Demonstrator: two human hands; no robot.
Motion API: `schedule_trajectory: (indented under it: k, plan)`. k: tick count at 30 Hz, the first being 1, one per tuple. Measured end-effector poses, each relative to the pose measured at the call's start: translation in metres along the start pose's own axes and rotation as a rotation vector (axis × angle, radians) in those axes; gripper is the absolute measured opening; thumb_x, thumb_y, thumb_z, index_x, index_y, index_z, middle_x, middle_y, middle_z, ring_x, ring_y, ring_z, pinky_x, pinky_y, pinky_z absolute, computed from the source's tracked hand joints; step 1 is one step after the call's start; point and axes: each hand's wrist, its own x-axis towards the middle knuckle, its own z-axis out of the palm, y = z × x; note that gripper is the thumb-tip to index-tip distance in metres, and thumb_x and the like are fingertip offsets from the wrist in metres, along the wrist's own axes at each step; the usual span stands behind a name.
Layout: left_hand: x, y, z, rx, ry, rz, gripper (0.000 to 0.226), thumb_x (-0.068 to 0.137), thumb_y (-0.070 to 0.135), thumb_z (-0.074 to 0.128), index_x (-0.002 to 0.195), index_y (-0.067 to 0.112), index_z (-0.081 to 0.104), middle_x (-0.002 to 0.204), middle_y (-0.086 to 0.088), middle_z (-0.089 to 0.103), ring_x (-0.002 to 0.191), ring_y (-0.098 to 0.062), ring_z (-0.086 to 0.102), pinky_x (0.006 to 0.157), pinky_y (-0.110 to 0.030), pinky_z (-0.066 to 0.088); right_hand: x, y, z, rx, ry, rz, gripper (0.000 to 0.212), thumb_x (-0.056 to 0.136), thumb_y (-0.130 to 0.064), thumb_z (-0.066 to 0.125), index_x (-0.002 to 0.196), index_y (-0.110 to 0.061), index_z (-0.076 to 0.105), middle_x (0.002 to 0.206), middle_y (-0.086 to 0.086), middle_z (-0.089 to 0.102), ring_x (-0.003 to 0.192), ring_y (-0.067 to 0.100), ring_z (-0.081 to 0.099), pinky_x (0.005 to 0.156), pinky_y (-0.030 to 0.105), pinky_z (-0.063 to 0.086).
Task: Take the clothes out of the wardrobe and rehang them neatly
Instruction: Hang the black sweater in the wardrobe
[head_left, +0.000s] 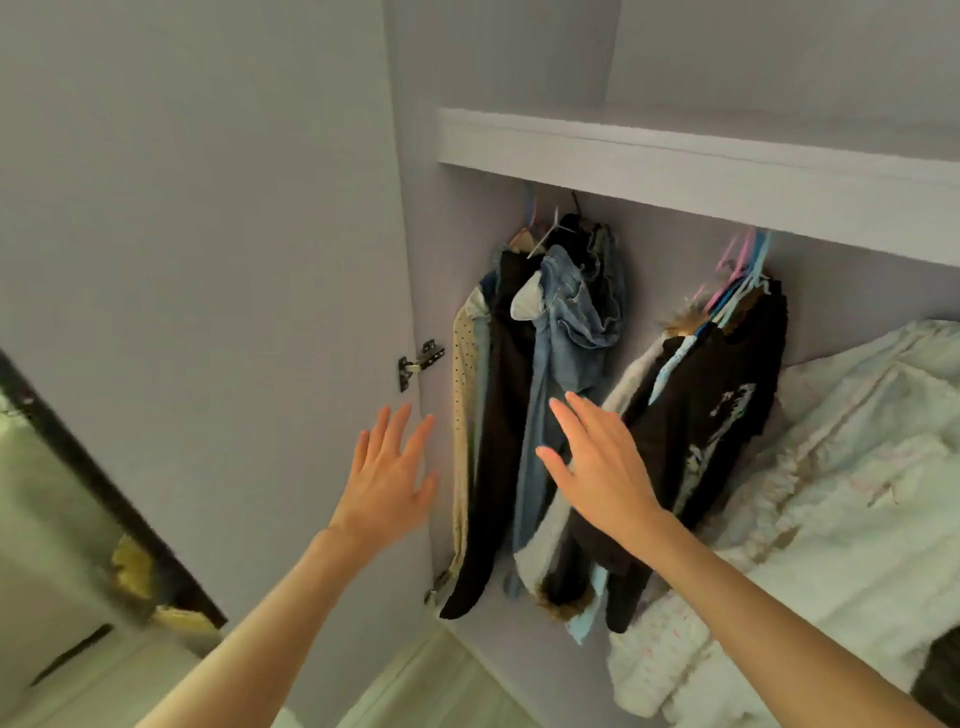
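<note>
Hanger (737, 283) hooks and rail hidden behind the shelf (675, 161) edge.

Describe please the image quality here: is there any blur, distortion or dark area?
Head view: wide-angle lens bends the shelf edge and the door; light is soft and dim, without glare; the black garments lose detail in shadow; both hands, left hand and right hand, look slightly motion-blurred.

Wardrobe wall (208, 208) pale lilac; shelf (675, 156) white. Jeans (566, 332) faded blue denim. Trousers (498, 415) plain black. Beige garment (460, 395), small dark dots. Black top (727, 395), white print. Hangers (737, 275) pink and blue. Quilt (857, 441) cream, faint pastel pattern.
</note>
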Motion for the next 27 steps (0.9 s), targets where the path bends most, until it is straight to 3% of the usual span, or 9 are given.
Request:
schedule_trajectory:
  k: [4,10,12,15,18,22,27]
  plan:
    - [-0.081,-0.062,-0.028,0.042,0.047,-0.194,0.059,0.098,0.037,0.037,0.149,0.023,0.01,0.156,-0.007,0.002,0.143,-0.029,-0.009,0.114,-0.042,-0.004,0.013,-0.094,0.03,0.103,-0.122,-0.206,0.063,0.096,-0.047,0.037,0.148,-0.015,0.021,0.154,0.007,0.023,0.142,0.021,0.021,0.115,0.041,0.015]
    - [-0.253,-0.139,-0.053,0.055,0.056,-0.625,0.059,0.097,0.038,0.04,0.148,0.025,0.013,0.156,-0.004,0.003,0.144,-0.025,-0.008,0.115,-0.041,-0.002,-0.022,-0.264,0.072,0.222,-0.333,-0.572,0.061,0.097,-0.046,0.036,0.149,-0.022,0.015,0.156,0.002,0.015,0.143,0.018,0.014,0.118,0.038,0.011]
    - [-0.313,-0.156,-0.064,0.057,0.068,-0.774,0.056,0.096,0.035,0.044,0.146,0.022,0.024,0.154,-0.009,0.016,0.144,-0.03,0.005,0.114,-0.045,0.009,-0.049,-0.319,0.08,0.281,-0.37,-0.682,0.061,0.095,-0.045,0.041,0.148,-0.021,0.021,0.155,0.004,0.021,0.143,0.02,0.017,0.116,0.039,0.009]
    - [-0.4,-0.167,-0.077,0.089,0.109,-0.944,0.051,0.088,0.037,0.044,0.134,0.015,0.047,0.14,-0.017,0.043,0.131,-0.04,0.037,0.101,-0.054,0.033,-0.097,-0.391,0.092,0.34,-0.413,-0.835,0.061,0.093,-0.042,0.049,0.145,-0.016,0.03,0.15,0.009,0.032,0.14,0.025,0.026,0.115,0.041,0.013]
    - [-0.48,-0.162,-0.084,0.066,0.106,-1.119,0.052,0.092,0.035,0.043,0.14,0.018,0.038,0.148,-0.014,0.031,0.138,-0.036,0.024,0.109,-0.05,0.024,-0.15,-0.452,0.102,0.346,-0.459,-0.989,0.061,0.093,-0.042,0.048,0.145,-0.017,0.029,0.15,0.008,0.032,0.14,0.024,0.027,0.115,0.041,0.015]
    - [-0.587,-0.148,-0.095,0.095,0.118,-1.356,0.07,0.084,0.05,0.016,0.142,0.017,0.034,0.15,-0.014,0.028,0.14,-0.035,0.02,0.11,-0.05,0.021,-0.213,-0.527,0.101,0.383,-0.544,-1.185,0.061,0.095,-0.045,0.042,0.147,-0.02,0.022,0.154,0.004,0.024,0.143,0.02,0.019,0.116,0.036,0.008]
    - [-0.697,-0.128,-0.109,0.123,0.277,-1.665,0.054,0.096,0.04,0.033,0.146,0.02,0.024,0.154,-0.009,0.017,0.143,-0.029,0.006,0.114,-0.045,0.013,-0.277,-0.609,0.093,0.398,-0.62,-1.414,0.059,0.097,-0.045,0.037,0.148,-0.022,0.018,0.155,0.001,0.019,0.144,0.017,0.013,0.117,0.038,0.008]
